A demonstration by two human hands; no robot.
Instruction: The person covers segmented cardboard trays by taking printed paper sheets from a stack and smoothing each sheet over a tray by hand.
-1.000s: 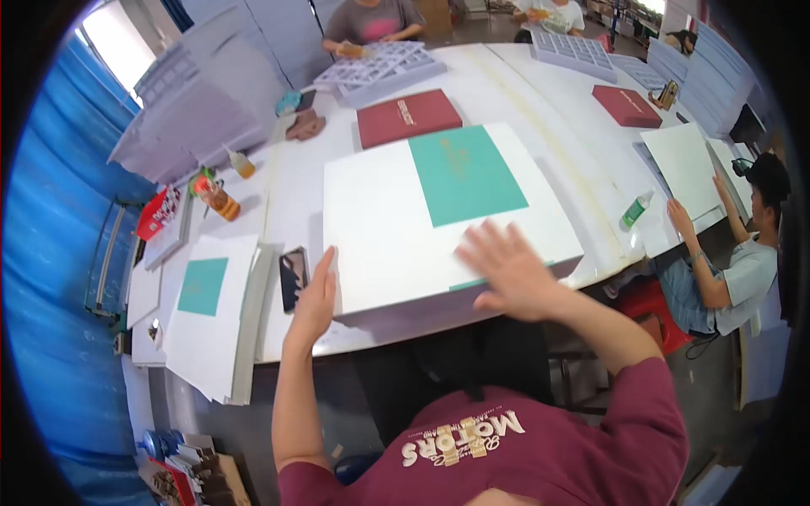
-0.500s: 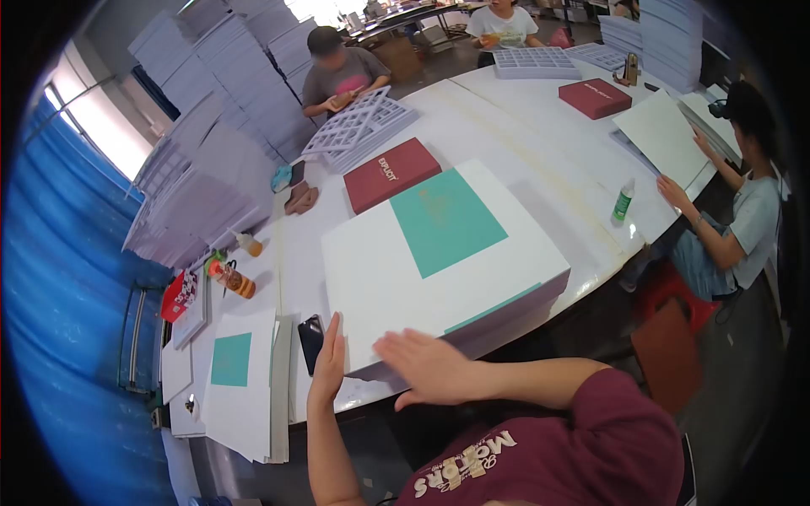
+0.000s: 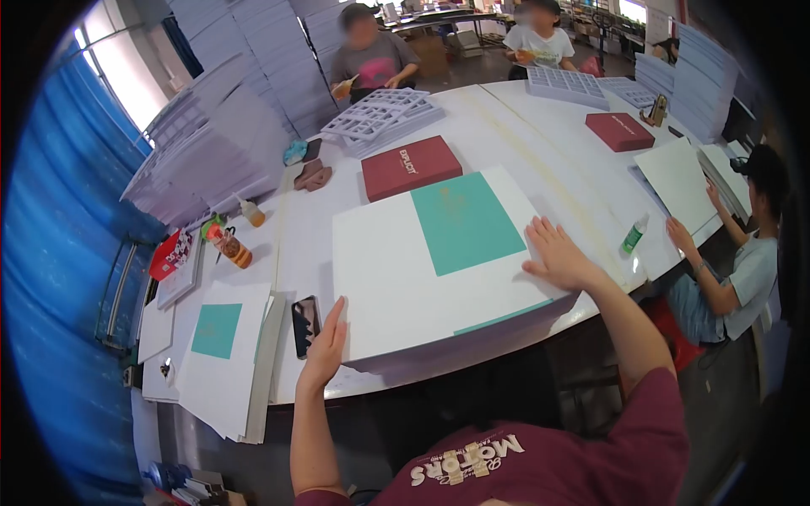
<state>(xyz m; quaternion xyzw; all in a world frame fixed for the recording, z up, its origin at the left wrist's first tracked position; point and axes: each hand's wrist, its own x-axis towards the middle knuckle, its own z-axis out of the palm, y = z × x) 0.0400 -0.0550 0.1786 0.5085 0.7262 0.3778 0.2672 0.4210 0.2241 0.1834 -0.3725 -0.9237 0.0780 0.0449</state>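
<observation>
A thick stack of large white sheets [image 3: 380,278] lies in front of me, the top one bearing a teal rectangle [image 3: 472,232] with a faint gold mark. Against the stack's left edge stands my left hand [image 3: 327,346], fingers straight and upright, gripping nothing. My right hand [image 3: 558,255] rests flat on the top sheet near its right side, fingers stretched out. Just left of my left hand lies a black phone [image 3: 305,327]. A dark red box [image 3: 412,167] with the word EXPLICIT sits behind the stack.
Another pile of white sheets with a teal panel [image 3: 217,331] is at the left. An orange drink bottle [image 3: 229,247] and a glue bottle [image 3: 251,212] stand behind it. A green-labelled bottle [image 3: 634,234] is at the right. Co-workers sit around the table near white slotted trays [image 3: 380,116].
My right hand has moved from the stack's front edge to the right side of the top sheet. My left hand stays at the left edge. The camera view has shifted slightly.
</observation>
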